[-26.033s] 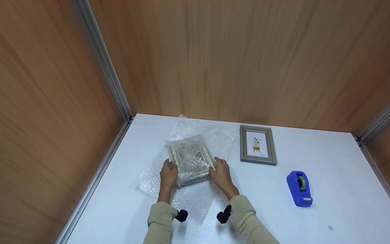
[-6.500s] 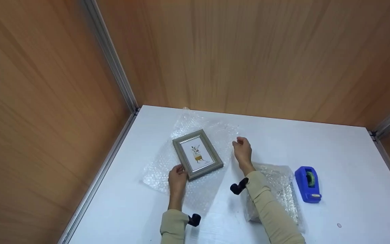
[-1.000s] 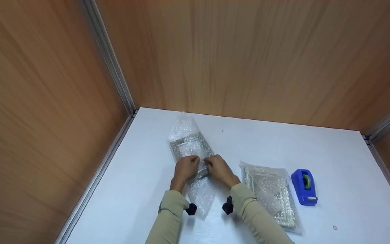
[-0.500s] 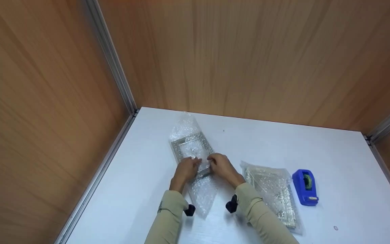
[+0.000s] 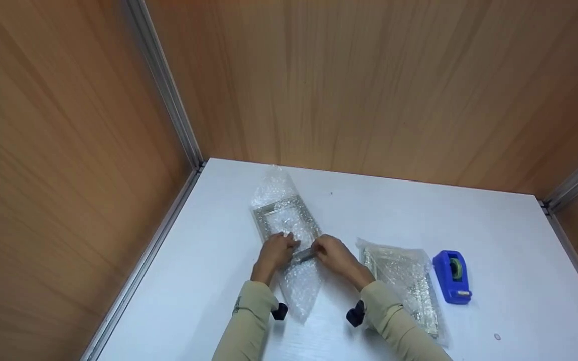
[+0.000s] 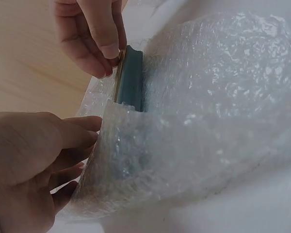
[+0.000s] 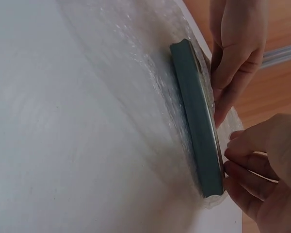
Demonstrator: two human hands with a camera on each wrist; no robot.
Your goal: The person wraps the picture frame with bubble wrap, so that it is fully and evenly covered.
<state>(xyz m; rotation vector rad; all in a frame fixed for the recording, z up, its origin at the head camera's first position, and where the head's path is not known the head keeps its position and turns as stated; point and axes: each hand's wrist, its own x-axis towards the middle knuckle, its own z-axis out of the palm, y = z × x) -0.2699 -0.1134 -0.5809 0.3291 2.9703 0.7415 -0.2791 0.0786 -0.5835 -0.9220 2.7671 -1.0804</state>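
A grey-green picture frame [image 5: 305, 254] lies tilted on the table, with bubble wrap [image 5: 275, 189] folded over its face from the sides. Loose wrap sticks out beyond its far and near ends. In the right wrist view the bare near edge of the frame [image 7: 196, 121] shows between layers of wrap. My left hand [image 5: 276, 253] rests on the wrap over the left part of the frame, its fingers pressing down. At the near right corner my right hand [image 5: 336, 256] pinches the wrap between thumb and fingers, as the left wrist view also shows.
A second frame package [image 5: 402, 276], wrapped in bubble wrap, lies right of my hands, partly under the right forearm. Beside it stands a blue tape dispenser [image 5: 452, 278] with a green roll. Wooden panels [image 5: 369, 90] wall the white table [image 5: 494, 235] at back and sides.
Earlier the frame lay uncovered on the spread wrap; now wrap covers its face. The wrapped package went to the right. Over the last second my right hand slid toward the frame's near right corner.
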